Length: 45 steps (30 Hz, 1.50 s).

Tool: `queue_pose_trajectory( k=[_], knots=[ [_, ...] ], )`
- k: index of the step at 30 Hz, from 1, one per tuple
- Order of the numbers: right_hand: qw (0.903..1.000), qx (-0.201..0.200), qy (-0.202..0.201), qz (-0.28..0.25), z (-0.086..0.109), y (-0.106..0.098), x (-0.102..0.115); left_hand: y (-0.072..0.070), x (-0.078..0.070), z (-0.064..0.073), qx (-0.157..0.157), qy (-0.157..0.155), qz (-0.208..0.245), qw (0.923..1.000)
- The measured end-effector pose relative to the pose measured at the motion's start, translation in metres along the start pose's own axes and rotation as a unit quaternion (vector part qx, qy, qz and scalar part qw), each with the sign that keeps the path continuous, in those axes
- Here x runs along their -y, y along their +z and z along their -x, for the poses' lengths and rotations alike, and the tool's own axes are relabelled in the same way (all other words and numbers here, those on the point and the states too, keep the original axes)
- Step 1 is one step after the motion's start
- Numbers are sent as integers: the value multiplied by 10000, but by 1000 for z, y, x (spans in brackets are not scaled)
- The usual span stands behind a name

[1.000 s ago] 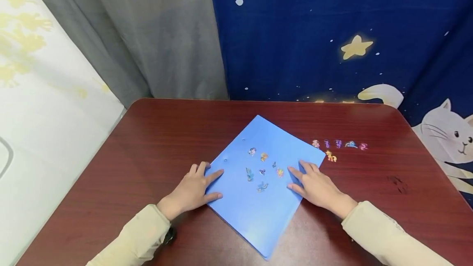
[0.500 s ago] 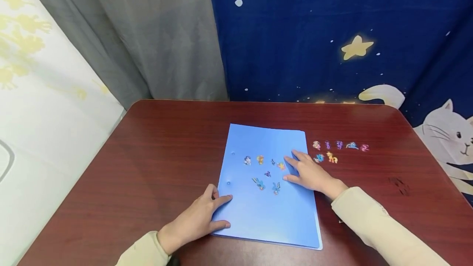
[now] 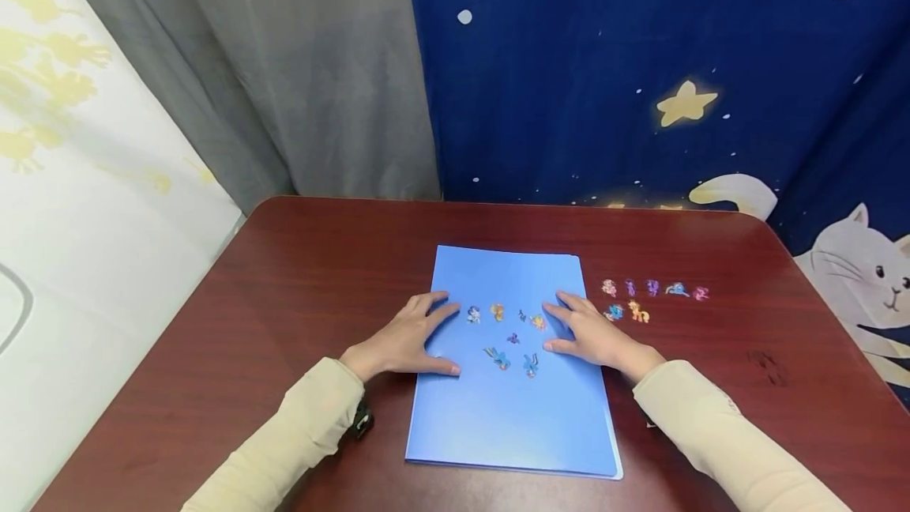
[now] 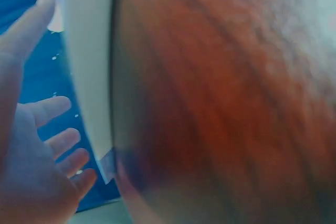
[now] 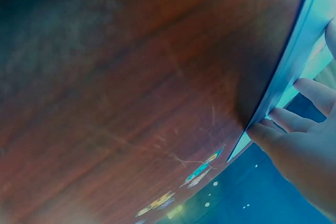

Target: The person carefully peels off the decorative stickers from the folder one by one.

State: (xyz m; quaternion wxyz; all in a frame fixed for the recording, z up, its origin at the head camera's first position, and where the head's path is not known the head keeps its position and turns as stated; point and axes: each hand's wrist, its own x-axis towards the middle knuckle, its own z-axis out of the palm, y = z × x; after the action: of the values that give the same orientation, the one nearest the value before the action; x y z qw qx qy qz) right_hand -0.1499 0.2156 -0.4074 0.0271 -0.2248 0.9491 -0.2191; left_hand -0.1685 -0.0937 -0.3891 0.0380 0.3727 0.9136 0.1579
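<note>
A blue folder (image 3: pixel 512 417) lies nearly square on the table, with several small pony stickers (image 3: pixel 513 338) spread over its middle. My left hand (image 3: pixel 408 338) reaches over the folder's left edge with thumb and fingers spread; in the left wrist view that hand (image 4: pixel 42 166) shows its fingers apart beside the folder's pale edge. Opposite it, my right hand (image 3: pixel 593 334) rests on the folder's right edge, fingers extended toward the stickers. In the right wrist view the fingertips (image 5: pixel 262 132) are right at the folder's edge. Neither hand curls round anything.
More pony stickers (image 3: pixel 652 288) lie in two short rows on the dark red wooden table (image 3: pixel 306 275), right of the folder. A dark mark (image 3: pixel 768 367) shows further right. Grey (image 3: pixel 320 62) and starry blue curtains (image 3: pixel 554 101) hang behind the table.
The folder has turned from a diagonal to nearly square, uncovering a blue pony sticker at its right. My left hand dropped toward the lower left corner, then moved up the left edge.
</note>
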Motion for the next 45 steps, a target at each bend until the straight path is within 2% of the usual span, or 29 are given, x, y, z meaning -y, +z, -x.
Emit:
queue_pose_trajectory(
  k=[4, 9, 15, 24, 31, 36, 42, 45],
  knots=[
    [9999, 18, -59, -108, 0, 1, -2, 6, -2, -3, 292, 176, -30, 9994],
    [9997, -117, -109, -183, -1, 0, -8, 10, -7, -7, 484, 413, -201, 9978],
    [9997, -212, -142, -53, -2, 2, -4, 11, -9, -7, 840, 441, -517, 9941],
    [9975, -608, -213, 283, 0, 5, 5, 13, -11, -8, 761, 429, -648, 9941],
    [9974, -703, -20, -150, -9, 5, 4, 12, -13, -11, 562, 574, -808, 9935],
    [9942, -864, 246, -585, -19, 3, 4, 11, -13, -11, 714, 635, -722, 9928],
    [9899, -1263, 361, -540, -31, 4, 6, 11, -15, -10, 805, 539, -670, 9930],
    [9887, -1323, 492, -502, -32, 5, 7, 12, -16, -10, 837, 521, -665, 9929]
  ],
)
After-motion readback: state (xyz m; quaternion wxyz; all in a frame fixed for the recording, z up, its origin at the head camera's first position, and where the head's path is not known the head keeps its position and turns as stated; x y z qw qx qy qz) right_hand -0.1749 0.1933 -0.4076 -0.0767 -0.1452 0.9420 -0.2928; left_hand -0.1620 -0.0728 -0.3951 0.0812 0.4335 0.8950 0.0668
